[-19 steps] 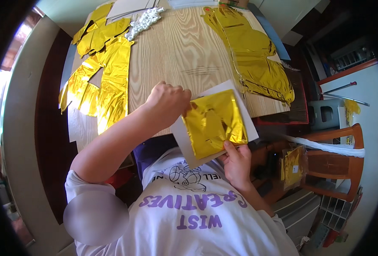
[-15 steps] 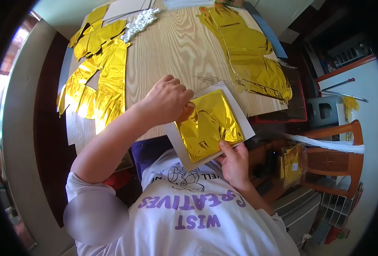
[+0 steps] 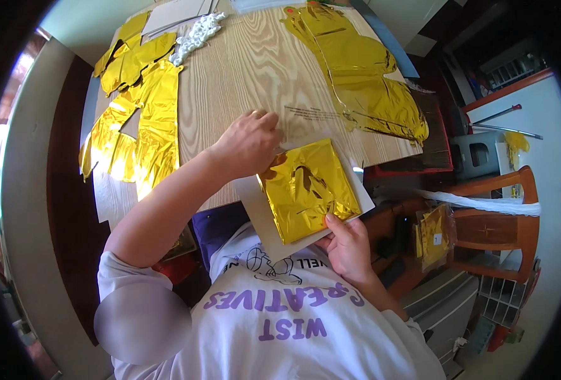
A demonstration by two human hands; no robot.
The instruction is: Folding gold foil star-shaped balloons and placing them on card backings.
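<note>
A folded gold foil balloon (image 3: 312, 190) lies flat on a white card (image 3: 255, 202), just over the near table edge. My right hand (image 3: 347, 247) grips their lower right corner, thumb on the foil and fingers underneath. At their upper left, my left hand (image 3: 252, 140) is closed with its fingers curled. It appears to pinch a clear plastic bag (image 3: 315, 113), whose faint printing shows above the card; the bag's outline is hard to make out.
Flat gold foil balloons lie on the wooden table (image 3: 242, 63), at left (image 3: 157, 114) and right (image 3: 362, 63). A white knotted bundle (image 3: 195, 39) and grey-white cards (image 3: 173, 14) are at the back. Beside me stands a wooden chair (image 3: 489, 247) with a bagged gold foil pack (image 3: 433, 237).
The foil and card have shifted slightly, and the foil's creases look different. The printed clear film has spread flatter. Both hands keep nearly the same places; the whole view has shifted a little.
</note>
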